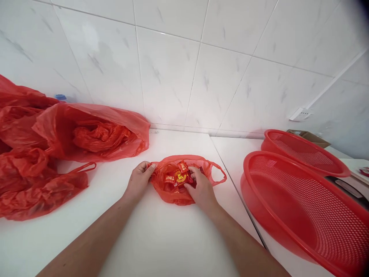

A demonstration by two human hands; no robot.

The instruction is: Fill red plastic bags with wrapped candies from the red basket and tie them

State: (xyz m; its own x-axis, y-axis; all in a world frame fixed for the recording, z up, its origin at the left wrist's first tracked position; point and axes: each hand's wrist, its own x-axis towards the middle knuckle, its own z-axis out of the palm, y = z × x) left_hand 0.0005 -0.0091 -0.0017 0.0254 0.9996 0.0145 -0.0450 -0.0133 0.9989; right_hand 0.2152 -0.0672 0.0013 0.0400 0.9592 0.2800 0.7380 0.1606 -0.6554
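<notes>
A small red plastic bag (173,199) lies with its mouth open on the white table, one handle loop spread out to the right. Inside it are several small red wrapped packets (169,179) with pale and yellow print. My left hand (140,177) pinches the bag's left end between thumb and fingers. Reaching into the mouth from the right, my right hand (201,187) has its thumb and fingers closed around a red packet (188,177) among the others. Part of that packet is hidden by the fingers.
Large red plastic bags (121,115) holding crumpled bags fill the left side. Two red perforated plastic baskets (253,196) stand at the right, beyond a seam in the table (127,238). A cardboard box (314,138) sits behind them. Along the back runs a tiled wall (170,69).
</notes>
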